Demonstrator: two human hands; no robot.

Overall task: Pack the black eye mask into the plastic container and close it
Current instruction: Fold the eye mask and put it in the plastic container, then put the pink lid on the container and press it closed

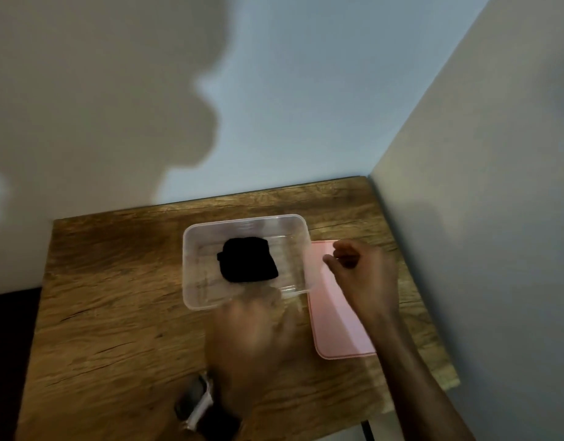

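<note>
The clear plastic container (191,265) stands open on the wooden table, with the folded black eye mask (247,261) lying inside it near the middle. My left hand (252,338), blurred by motion and with a watch on its wrist, is at the container's near edge and holds nothing. The pink lid (334,326) lies flat on the table just right of the container. My right hand (363,275) hovers over the lid's far part with its fingers curled towards the lid's far left corner. Whether the fingers grip the lid is unclear.
The wooden table (115,307) fits into a corner, with a wall behind it and a wall (481,218) close along its right side. The table's left edge drops to a dark area (7,345).
</note>
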